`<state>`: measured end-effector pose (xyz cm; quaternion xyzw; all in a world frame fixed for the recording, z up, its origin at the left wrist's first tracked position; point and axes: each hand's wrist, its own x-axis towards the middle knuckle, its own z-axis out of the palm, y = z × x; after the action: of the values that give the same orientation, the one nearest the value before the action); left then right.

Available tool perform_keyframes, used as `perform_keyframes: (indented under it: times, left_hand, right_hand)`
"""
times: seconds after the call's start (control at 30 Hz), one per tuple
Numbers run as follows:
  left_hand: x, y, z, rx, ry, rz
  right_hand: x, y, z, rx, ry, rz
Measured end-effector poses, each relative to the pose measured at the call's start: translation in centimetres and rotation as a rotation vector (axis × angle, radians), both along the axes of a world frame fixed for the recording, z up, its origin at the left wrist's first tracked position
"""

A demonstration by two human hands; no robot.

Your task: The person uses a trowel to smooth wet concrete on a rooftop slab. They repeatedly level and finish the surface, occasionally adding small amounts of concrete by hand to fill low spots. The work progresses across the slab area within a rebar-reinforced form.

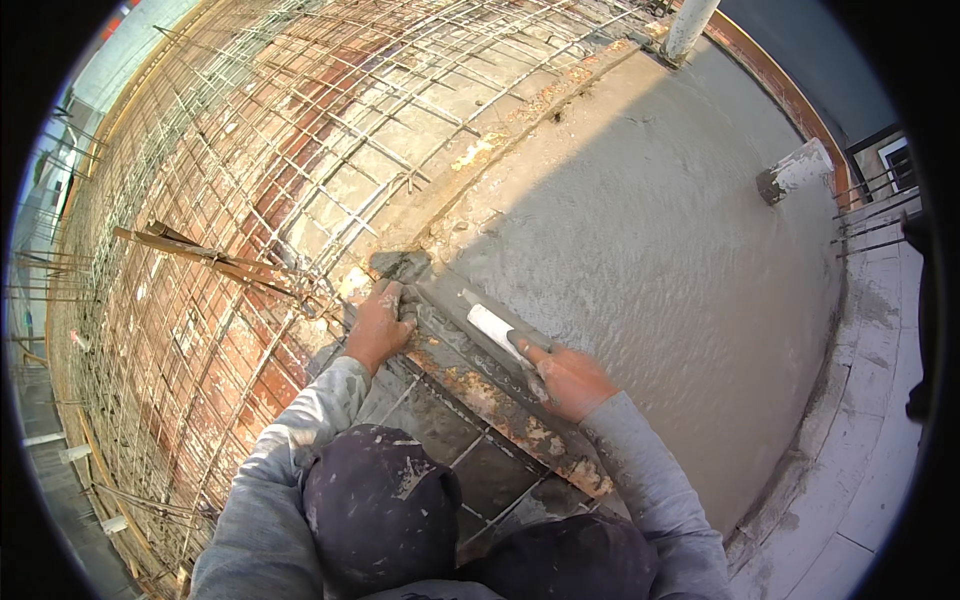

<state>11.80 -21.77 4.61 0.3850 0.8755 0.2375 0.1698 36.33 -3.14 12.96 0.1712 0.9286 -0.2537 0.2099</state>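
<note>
Tool (490, 325), white-topped, gripped by right hand (573, 381); left hand (379, 328) curled at board (492, 401), grip unclear.

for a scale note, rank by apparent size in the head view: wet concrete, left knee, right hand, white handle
Wet concrete
Left knee, enlarged by nearness
Right hand
White handle, visible part only

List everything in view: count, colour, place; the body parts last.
white-handled trowel: one, white handle, centre
wet concrete: one expanse, grey, right half
concrete-caked strips: at least two, grey-brown, centre and upper centre
rebar grid: bars uncounted, grey-brown, left
sticks: at least two, brown, left
pipes: two, white, upper right
block wall: one, pale grey, right edge
knees: two, dark purple, bottom
sleeves: two, grey, bottom
left hand: one, grey-smeared, centre
right hand: one, grey-smeared, centre
</note>
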Motion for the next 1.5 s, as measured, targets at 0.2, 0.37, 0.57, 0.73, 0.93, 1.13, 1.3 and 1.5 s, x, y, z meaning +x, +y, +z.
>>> perform_keyframes:
  times: [0.2, 0.37, 0.57, 0.73, 0.93, 1.13, 1.3, 1.5]
  left_hand:
    - [-0.4, -1.1, -1.2, -0.106, -0.033, 0.058]
    - [-1.2, -0.4, -2.3, -0.201, 0.123, 0.028]
    - [-0.5, -1.6, -1.3, -0.023, 0.043, 0.155]
    - [0.3, -0.7, -1.0, 0.098, 0.012, 0.036]
    - [0.3, -0.2, -1.0, 0.112, 0.035, 0.059]
    - [-1.2, -1.8, -1.9, 0.120, 0.004, 0.110]
    - [-1.6, -2.8, -2.2, 0.103, 0.023, 0.122]
    - [-2.2, -2.6, -2.5, 0.010, -0.027, 0.189]
  right_hand:
    - [0.2, -0.6, -0.4, -0.043, 0.098, -0.023]
    - [-0.5, -1.2, -1.4, -0.058, 0.014, 0.019]
    - [2.2, -1.0, -2.1, -0.031, 0.128, -0.034]
    - [2.6, -0.1, -3.3, -0.031, 0.096, 0.048]
    - [0.3, 0.4, -5.2, -0.036, 0.227, -0.355]
    - [-1.1, 1.6, -4.8, -0.094, 0.061, 0.006]
    - [-1.5, 3.2, -5.3, 0.124, 0.386, -0.497]
    - [-1.1, 5.2, -5.3, -0.031, 0.200, -0.291]
